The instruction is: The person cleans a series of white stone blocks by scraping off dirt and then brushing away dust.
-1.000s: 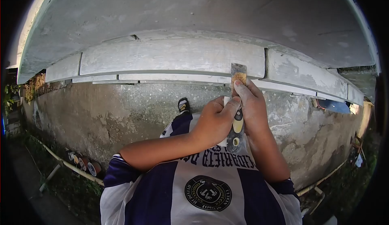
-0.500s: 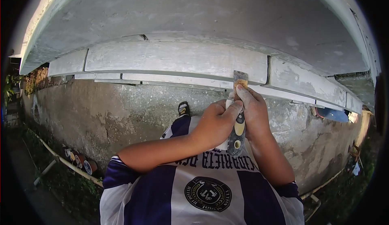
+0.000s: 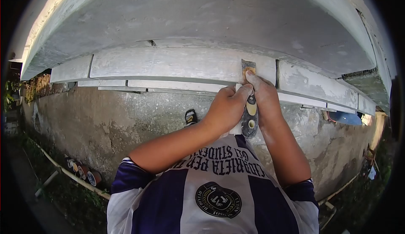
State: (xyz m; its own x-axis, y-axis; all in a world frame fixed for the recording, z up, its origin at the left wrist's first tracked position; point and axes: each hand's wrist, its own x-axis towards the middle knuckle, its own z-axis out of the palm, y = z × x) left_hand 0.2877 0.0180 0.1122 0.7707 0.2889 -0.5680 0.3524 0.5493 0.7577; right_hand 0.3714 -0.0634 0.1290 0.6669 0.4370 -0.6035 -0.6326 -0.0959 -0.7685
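A putty knife [image 3: 251, 107] with a black and yellow handle stands with its worn, rusty blade pointing up against the pale beam [image 3: 177, 65]. My right hand [image 3: 266, 100] is closed round it, the thumb pressed on the lower part of the blade. My left hand [image 3: 225, 109] is closed just left of the handle, its thumb tip right at the neck of the knife. A narrow white piece [image 3: 237, 128] shows above and below the left hand's grip; its kind cannot be made out, and its middle is hidden by the fingers.
Overhead spans a grey, smooth slab [image 3: 202, 19]. Dark vertical gaps [image 3: 277, 73] split the beam. Below is a stained concrete wall [image 3: 105, 120]. Several pots [image 3: 94, 177] and a bamboo pole [image 3: 71, 173] lie at lower left. A sandalled foot [image 3: 190, 117] shows below the beam.
Both hands have risen together with the putty knife. Its blade now overlaps the face of the beam higher up, and more of the shirt's lettering shows.
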